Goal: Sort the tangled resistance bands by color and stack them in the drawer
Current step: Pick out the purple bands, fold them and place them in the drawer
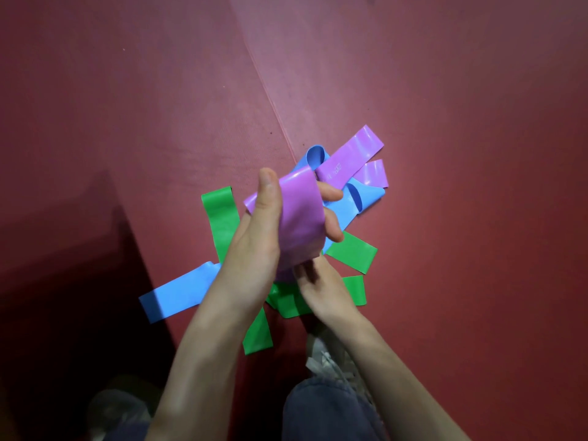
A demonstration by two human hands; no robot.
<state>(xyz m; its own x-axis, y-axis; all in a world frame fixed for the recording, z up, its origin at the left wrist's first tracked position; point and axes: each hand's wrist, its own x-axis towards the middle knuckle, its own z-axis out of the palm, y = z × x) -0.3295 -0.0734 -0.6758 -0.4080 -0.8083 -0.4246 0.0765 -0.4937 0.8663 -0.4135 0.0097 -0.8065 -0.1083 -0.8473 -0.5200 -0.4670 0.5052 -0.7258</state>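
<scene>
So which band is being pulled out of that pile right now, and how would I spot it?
Start at the heap of coloured bands on the red floor mat. Above its middle, the left hand grips a purple band, with the right hand at its lower end. It is the only band lifted and curled over fingers; the other purple bands lie flat beyond it.
</scene>
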